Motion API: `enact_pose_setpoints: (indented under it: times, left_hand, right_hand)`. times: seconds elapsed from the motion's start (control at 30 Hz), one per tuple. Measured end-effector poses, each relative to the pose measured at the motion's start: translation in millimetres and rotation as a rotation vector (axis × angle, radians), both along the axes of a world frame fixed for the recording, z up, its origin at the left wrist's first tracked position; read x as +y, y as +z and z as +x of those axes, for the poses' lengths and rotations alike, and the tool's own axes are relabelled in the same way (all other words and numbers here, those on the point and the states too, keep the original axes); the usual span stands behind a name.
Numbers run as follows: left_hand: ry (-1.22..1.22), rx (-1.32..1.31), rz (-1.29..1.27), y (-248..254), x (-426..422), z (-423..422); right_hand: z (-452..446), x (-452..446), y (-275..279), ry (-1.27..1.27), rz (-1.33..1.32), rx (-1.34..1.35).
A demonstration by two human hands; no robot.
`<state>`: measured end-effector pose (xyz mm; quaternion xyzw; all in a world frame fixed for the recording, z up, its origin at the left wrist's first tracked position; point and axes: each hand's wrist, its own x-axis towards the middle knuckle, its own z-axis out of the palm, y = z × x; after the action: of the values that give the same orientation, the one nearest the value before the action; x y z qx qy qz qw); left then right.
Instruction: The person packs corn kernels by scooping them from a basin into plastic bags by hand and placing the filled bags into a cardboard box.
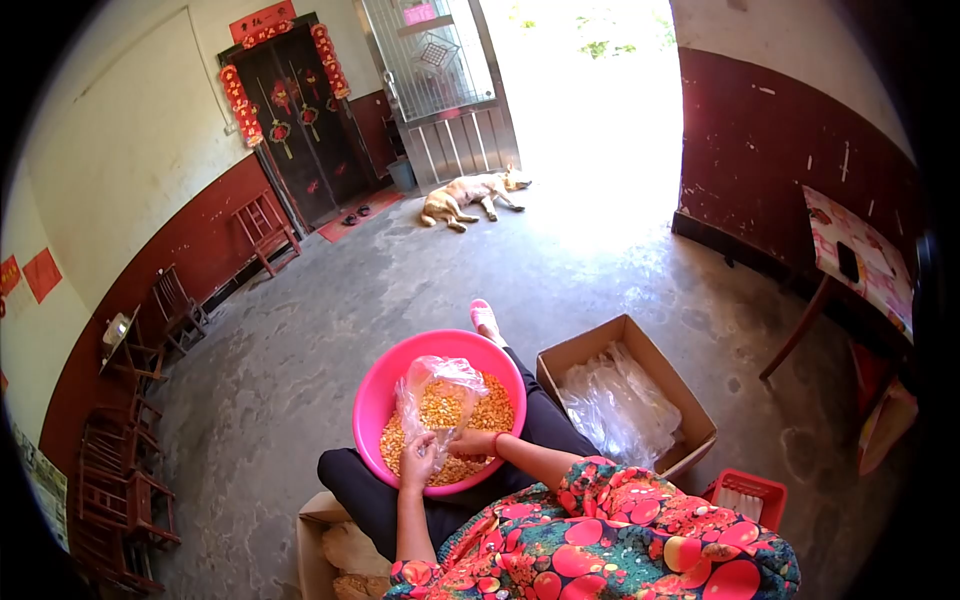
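Observation:
A pink basin (364, 400) of yellow corn kernels (497, 405) rests on my lap. Over the kernels is a clear plastic bag (450, 372), puffed out, with its far end at the middle of the basin. My left hand (417, 460) is closed on the bag's near edge at the front of the basin. Beside it, my right hand (472, 443) reaches in over the right rim and grips the bag too; its fingertips are partly hidden by the plastic.
To my right stands a cardboard box (690, 425) of clear plastic bags (625, 405), with a red basket (765, 487) nearby. Another box (312, 535) with filled bags is at my left. A dog (475, 197) lies by the open door. Wooden chairs (130, 490) line the left wall.

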<state>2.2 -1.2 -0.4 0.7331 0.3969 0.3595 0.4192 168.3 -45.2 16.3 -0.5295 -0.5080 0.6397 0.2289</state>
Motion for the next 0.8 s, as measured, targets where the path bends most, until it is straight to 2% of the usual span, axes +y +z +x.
enact_pose_setpoints:
  times: [0.17,0.23,0.37,0.53,0.8]
  left_hand:
    - [0.01,-0.002,-0.027,-2.3,1.6,-1.0]
    - [0.01,0.034,0.057,3.0,-1.2,-0.5]
    - [0.008,0.025,0.035,-0.2,0.7,-1.0]
    - [0.012,0.012,0.034,-0.3,0.3,-0.8]
    - [0.012,0.02,0.036,-1.4,0.8,-1.3]
  right_hand:
    - [2.4,-3.4,6.5,-0.091,-0.079,0.138]
    - [2.1,-3.2,6.6,-0.132,-0.08,0.149]
    - [3.3,-4.4,10.4,-0.151,-0.06,0.132]
    - [5.7,-0.8,4.4,-0.059,-0.008,0.059]
    - [4.1,-6.2,9.0,-0.109,0.063,0.08]
